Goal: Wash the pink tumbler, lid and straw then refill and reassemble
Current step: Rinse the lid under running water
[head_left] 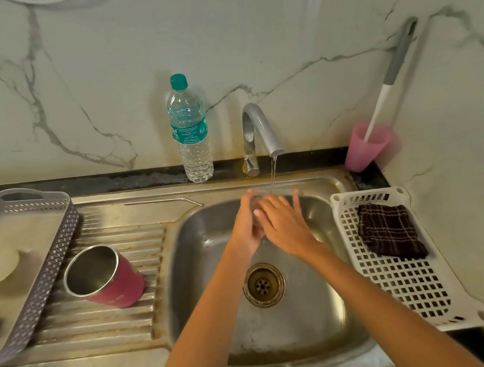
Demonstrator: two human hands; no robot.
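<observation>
Over the sink bowl (324, 309), under the running tap (260, 130), both hands meet around a clear lid (256, 196), which is mostly hidden and blurred. My left hand (246, 228) holds it from the left with fingers curled round its edge. My right hand (284, 223) lies over it with straight fingers. The pink tumbler (110, 278) lies on its side on the drainboard (100, 323), its steel mouth facing up and left. A bent metal straw (161, 201) rests on the sink's back rim.
A capped water bottle (189, 129) stands behind the sink, left of the tap. A grey basket (48, 265) with a white object sits far left. A white rack (396, 280) with a dark cloth (388, 231) lies on the right. A pink cup (366, 148) holds a brush.
</observation>
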